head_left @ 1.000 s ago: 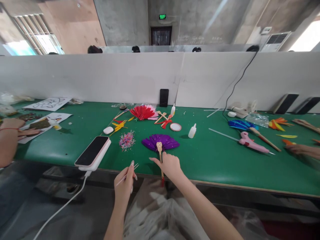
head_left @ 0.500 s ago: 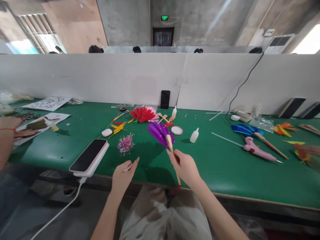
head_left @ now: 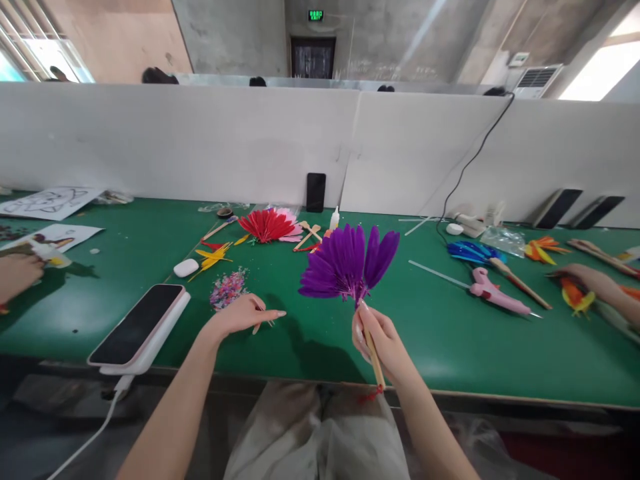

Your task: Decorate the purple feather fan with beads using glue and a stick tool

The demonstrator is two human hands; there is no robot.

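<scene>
My right hand (head_left: 383, 337) is closed round the wooden handle of a purple feather fan (head_left: 345, 263), just under the feathers. The fan stands upright and spread over the table, and a red cord hangs at the handle's lower end. My left hand (head_left: 243, 313) is bent over the table with thumb and forefinger stretched out. Its curled fingers hold a small slim tool that looks like tweezers (head_left: 271, 323), mostly hidden. Just behind this hand lies a pile of small coloured bits (head_left: 229, 285), partly covered by it.
On the green table (head_left: 450, 360) lie a phone on a white power bank (head_left: 140, 327), a red feather fan (head_left: 267, 225), yellow feathers (head_left: 213, 257), a pink glue gun (head_left: 500, 293) and a blue feather fan (head_left: 475, 252). Other people's hands work at the left (head_left: 20, 273) and right (head_left: 590, 280).
My right hand has turned the fan so its feathers face me broadly, with the handle lower right. My left hand has tipped over and moved slightly up. The view has shifted.
</scene>
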